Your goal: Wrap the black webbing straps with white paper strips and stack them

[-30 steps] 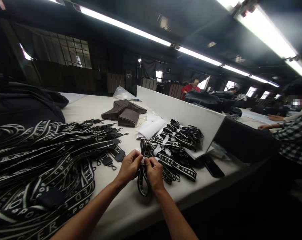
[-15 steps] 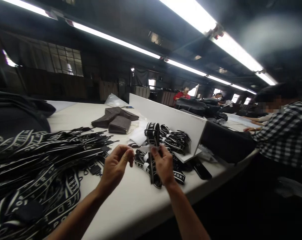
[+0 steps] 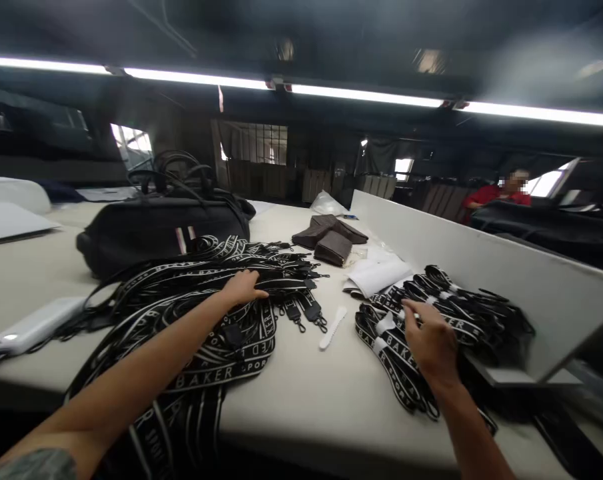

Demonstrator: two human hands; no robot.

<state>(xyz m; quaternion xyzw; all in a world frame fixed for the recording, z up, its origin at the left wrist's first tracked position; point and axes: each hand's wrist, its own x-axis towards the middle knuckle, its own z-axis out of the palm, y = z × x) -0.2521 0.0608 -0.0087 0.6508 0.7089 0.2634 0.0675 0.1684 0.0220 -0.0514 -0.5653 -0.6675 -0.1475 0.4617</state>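
Observation:
My left hand rests on a large pile of loose black-and-white lettered straps, thumb stretched out and apart from the fingers. Metal snap hooks show at the pile's right end. Over on the right, my right hand is just above the folded strap bundles, its fingers loosely bent and apart with nothing visible between them. White bands wrap the bundles. Between the two groups of straps lies a slim white plastic tool on the table.
A black duffel bag stands behind the loose straps. Dark brown pouches and white paper sheets lie farther back. A low white partition borders the right side. Beyond it is a person in red. A white device lies at left.
The view has turned left. My right hand has let go of the strap bundle it held upright, which is now down among the others. My left hand has moved onto the loose straps.

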